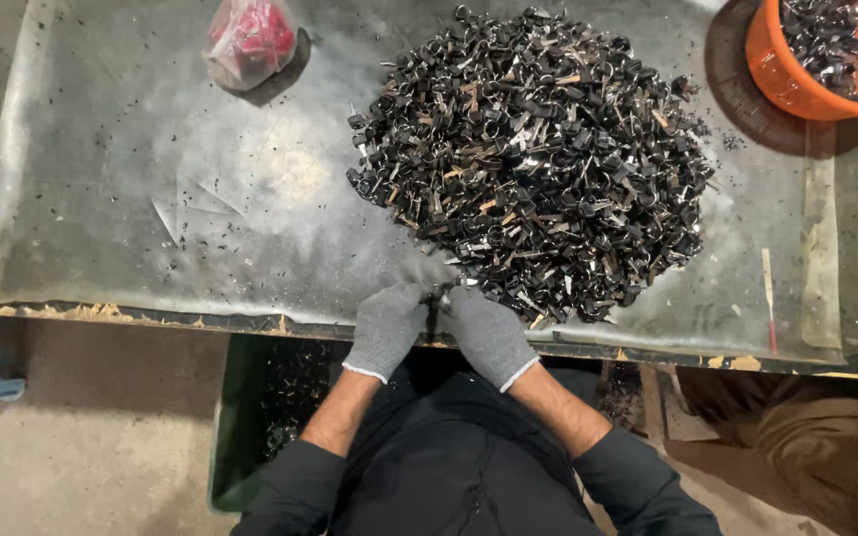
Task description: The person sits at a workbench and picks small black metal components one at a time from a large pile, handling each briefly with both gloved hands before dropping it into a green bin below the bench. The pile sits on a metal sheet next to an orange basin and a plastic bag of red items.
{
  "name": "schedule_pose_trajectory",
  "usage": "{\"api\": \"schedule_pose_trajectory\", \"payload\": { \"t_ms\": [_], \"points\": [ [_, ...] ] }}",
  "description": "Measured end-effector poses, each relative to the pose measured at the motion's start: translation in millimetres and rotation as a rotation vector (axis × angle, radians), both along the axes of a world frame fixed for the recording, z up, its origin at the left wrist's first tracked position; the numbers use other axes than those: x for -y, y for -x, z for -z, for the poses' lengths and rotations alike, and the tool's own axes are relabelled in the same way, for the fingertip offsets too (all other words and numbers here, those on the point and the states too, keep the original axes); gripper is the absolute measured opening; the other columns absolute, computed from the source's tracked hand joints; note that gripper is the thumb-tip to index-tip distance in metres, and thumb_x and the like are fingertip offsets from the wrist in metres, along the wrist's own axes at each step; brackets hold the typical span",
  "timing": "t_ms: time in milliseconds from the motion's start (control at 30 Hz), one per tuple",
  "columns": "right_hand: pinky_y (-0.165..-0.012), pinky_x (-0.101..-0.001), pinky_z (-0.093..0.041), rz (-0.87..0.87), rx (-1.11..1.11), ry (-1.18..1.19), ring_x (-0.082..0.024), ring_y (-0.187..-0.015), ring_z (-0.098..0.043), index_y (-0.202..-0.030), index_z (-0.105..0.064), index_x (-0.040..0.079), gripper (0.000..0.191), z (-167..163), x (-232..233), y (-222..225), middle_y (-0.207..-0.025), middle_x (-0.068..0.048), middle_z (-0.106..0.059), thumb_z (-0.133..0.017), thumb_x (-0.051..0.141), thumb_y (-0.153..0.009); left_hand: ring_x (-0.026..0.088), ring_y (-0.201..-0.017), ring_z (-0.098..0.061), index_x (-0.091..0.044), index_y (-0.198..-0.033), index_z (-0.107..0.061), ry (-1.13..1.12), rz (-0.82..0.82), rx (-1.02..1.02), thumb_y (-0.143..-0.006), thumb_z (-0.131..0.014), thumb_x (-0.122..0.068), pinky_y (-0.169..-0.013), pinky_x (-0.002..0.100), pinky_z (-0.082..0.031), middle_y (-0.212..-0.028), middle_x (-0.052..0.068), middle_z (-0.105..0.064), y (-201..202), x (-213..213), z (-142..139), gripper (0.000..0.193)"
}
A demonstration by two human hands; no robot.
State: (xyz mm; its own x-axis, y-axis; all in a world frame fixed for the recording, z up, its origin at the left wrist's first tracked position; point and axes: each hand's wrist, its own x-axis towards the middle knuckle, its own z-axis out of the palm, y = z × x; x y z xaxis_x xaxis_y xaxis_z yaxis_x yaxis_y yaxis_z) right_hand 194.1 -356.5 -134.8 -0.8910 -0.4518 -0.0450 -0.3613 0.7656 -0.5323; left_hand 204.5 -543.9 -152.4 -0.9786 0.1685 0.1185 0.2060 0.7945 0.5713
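Both hands wear grey knit gloves and meet at the near edge of the bench (101,199), a little right of its middle. The left hand (386,330) and the right hand (487,333) are pressed together, fingers curled around one small dark part (436,298) between them. The part is mostly hidden by the gloves, so its shape I cannot tell exactly. It is just above the bench edge, touching the near foot of the pile.

The big pile of small black and brown metal parts (538,159) lies on the right half of the bench, from near the far edge down almost to the near edge. Its lowest pieces reach the fingertips of the right hand.

On the left half the grey sheet that covers the bench is bare, with only small black crumbs and some creases. This is the widest open room. A clear bag with red pieces (248,40) lies at the far edge, left of the pile and well apart from the hands.

At the far right corner stands an orange bucket (796,84) with the same dark parts inside. Between the pile and the right edge there is a narrow free strip.

Under the near edge, below the hands, a green bin (240,417) is standing on the floor.
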Motion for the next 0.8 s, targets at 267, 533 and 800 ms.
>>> {"api": "schedule_pose_trajectory", "payload": {
  "t_ms": [267,533,800],
  "points": [
    [-0.063,-0.0492,-0.059,0.036,0.084,-0.243,-0.038,-0.078,-0.074,-0.109,-0.059,0.006,0.015,1,13,2,-0.092,-0.017,-0.072,-0.058,0.011,-0.095,0.033,-0.089,-0.071,-0.007,-0.103,-0.071,0.044,0.093,-0.09,-0.086,-0.068,-0.008,-0.077,0.046,-0.057,-0.093,0.013,-0.071,3,-3,22,0.017],
    [-0.063,-0.0527,-0.058,0.081,0.286,-0.119,-0.043,-0.075,-0.073,-0.124,-0.049,0.0,0.036,-7,10,13,-0.081,-0.022,-0.072,-0.057,0.022,-0.096,0.033,-0.085,-0.07,-0.005,-0.103,-0.071,-0.011,0.085,-0.139,-0.079,-0.069,-0.009,-0.074,0.045,-0.056,-0.089,0.013,-0.07,2,3,19,0.024],
    [-0.064,-0.056,-0.055,0.088,0.155,-0.064,-0.043,-0.074,-0.072,-0.103,-0.054,0.001,0.023,13,12,4,-0.081,-0.022,-0.072,-0.06,0.021,-0.094,0.034,-0.082,-0.067,-0.006,-0.091,-0.065,0.032,0.13,-0.149,-0.085,-0.068,-0.008,-0.073,0.046,-0.055,-0.082,0.013,-0.064,2,0,23,0.007]
  ]
}}
